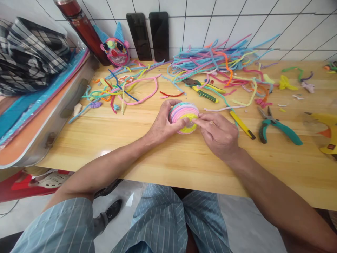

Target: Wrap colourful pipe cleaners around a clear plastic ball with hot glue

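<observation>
Mid-frame, the left grip (166, 123) clamps the striped ball (181, 113); whether the right grip (220, 133) pinches, I can't tell; hard pressing could loosen coils (190, 128).

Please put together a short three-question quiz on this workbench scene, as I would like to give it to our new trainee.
1. Multiple choice: what does the left hand hold?
A) a dark red flask
B) a round striped piece
C) a yellow glue gun

2. True or false: the teal-handled pliers lie on the table, to the right of the right hand, with their jaws apart.

3. Count: how many dark phones lean against the tiled wall?

Key: 1. B; 2. True; 3. Two.
</observation>
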Tool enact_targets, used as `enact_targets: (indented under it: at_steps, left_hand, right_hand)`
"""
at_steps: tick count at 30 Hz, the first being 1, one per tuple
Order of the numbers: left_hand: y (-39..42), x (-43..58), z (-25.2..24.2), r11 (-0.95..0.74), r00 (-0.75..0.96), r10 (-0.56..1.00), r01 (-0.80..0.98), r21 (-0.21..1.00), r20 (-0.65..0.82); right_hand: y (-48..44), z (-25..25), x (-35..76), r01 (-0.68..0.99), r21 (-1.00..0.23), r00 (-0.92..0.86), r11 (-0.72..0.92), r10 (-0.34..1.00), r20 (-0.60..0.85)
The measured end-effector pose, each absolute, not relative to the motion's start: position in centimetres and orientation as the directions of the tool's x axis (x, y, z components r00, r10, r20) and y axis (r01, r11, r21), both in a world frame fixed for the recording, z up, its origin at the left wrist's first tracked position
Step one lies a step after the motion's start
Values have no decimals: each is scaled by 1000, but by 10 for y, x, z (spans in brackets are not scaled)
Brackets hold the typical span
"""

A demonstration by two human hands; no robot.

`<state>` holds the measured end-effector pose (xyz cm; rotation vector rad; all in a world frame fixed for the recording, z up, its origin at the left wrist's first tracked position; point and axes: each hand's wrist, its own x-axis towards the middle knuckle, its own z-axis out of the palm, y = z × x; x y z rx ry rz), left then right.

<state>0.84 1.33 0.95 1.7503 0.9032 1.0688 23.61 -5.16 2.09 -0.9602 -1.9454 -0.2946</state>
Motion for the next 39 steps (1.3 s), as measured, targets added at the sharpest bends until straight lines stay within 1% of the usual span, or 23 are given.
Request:
enact_targets:
  at_steps: [5,7,12,16,20,23,26,28,30,33,39]
  left_hand:
    - [12,9,13,-328,320,910,161,931,265]
    - [12,9,12,-332,317,909,164,929,269]
    - [10,10,9,-341,298,911,160,926,284]
    - [6,13,7,-334,284,915,141,932,285]
    - [4,13,9,-331,315,907,128,935,278]
    - [6,9,13,-359,341,896,177,917,285]
    - [10,4,18,-412,373,874,233,881,310]
    - [14,2,19,-462,394,853,264,847,342]
    - [16,1,19,-491,398,842,282,825,365]
    - [17,1,16,-482,373,851,277,831,370]
    - [14,3,13,-452,342,869,258,854,357]
  right_hand:
    - [-53,25,236,719,-238,-254,653,566,785]
    - [-53,25,236,721,-248,-258,647,583,771]
    - [-52,24,235,739,-231,-266,633,590,763]
    - [-52,24,235,716,-220,-277,663,559,782]
    - [-52,25,234,739,-184,-289,648,553,781]
    - [-53,25,233,749,-154,-314,645,550,774]
    - [-54,25,232,735,-137,-317,664,515,797]
    - [-55,25,231,721,-157,-304,675,512,804]
    - [-56,26,231,710,-198,-292,676,538,791]
    - [-56,28,231,711,-236,-287,663,579,763]
    - [-57,29,229,718,-218,-288,661,567,772]
